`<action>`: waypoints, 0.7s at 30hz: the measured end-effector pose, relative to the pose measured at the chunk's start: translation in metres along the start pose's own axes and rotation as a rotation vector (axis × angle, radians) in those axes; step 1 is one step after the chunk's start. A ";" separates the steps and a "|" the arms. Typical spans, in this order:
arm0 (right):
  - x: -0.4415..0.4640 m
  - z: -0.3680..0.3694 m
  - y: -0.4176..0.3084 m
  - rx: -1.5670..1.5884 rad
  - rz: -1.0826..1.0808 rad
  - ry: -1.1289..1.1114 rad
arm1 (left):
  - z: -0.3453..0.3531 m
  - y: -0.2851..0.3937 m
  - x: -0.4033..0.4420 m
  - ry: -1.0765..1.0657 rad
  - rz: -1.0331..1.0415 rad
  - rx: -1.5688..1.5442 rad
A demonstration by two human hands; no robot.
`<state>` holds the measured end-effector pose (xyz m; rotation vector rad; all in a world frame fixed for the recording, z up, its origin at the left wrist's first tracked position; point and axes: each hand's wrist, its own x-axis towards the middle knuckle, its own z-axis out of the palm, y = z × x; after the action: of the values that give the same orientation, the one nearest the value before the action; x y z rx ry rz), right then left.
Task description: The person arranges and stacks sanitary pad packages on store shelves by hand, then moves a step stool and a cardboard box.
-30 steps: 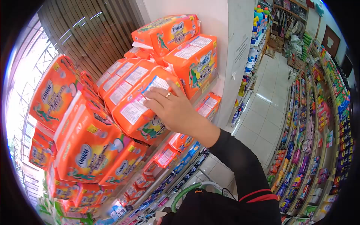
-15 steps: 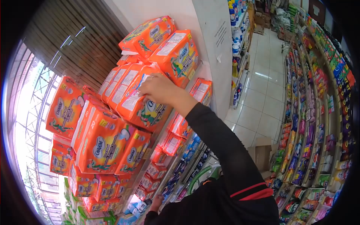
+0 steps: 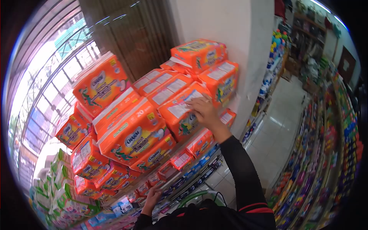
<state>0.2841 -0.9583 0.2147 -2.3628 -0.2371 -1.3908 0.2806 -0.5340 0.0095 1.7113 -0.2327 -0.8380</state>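
In the head view, the right hand (image 3: 203, 109) is on the top of an orange CHARM pack (image 3: 178, 111), over its white label. The fingers are a little bent and lie on the surface; they do not close around the pack. This pack sits in the right part of a big pile, beside a row of similar packs (image 3: 168, 90). Just behind it stands another CHARM pack (image 3: 222, 82), and one more pack (image 3: 199, 53) lies on the top, near the pale pillar (image 3: 249, 65).

To the left, a large CHARM pack (image 3: 134, 136) marked with 20 is tilted, and an upper-left pack (image 3: 100, 88) leans above it. Green and white packs (image 3: 71, 193) are at the lower left.

The left hand (image 3: 153, 196) is low, near the small orange packs (image 3: 182, 159) of the lower shelf. Its fingers look loosely bent, but I cannot tell if it holds or touches something. At the right side, a tiled aisle (image 3: 274, 119) passes between full shelves.
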 end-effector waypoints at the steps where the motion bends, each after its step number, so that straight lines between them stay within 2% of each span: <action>1: -0.001 0.000 -0.001 -0.022 0.004 0.014 | 0.009 0.023 -0.005 0.021 0.005 -0.018; 4: -0.002 -0.001 -0.004 -0.031 -0.008 0.050 | 0.027 0.070 -0.007 0.055 0.283 -0.025; 7: -0.006 -0.004 -0.011 -0.048 0.012 0.110 | 0.031 0.095 -0.011 0.100 0.371 -0.095; 13: -0.011 -0.008 -0.019 -0.096 -0.013 0.159 | 0.036 0.119 -0.025 0.189 0.384 -0.237; 21: -0.011 -0.011 -0.020 -0.082 -0.054 0.153 | 0.044 0.132 -0.026 0.227 0.419 -0.177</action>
<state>0.2632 -0.9445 0.2152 -2.3158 -0.2065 -1.6266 0.2687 -0.5961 0.1367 1.5038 -0.3374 -0.3424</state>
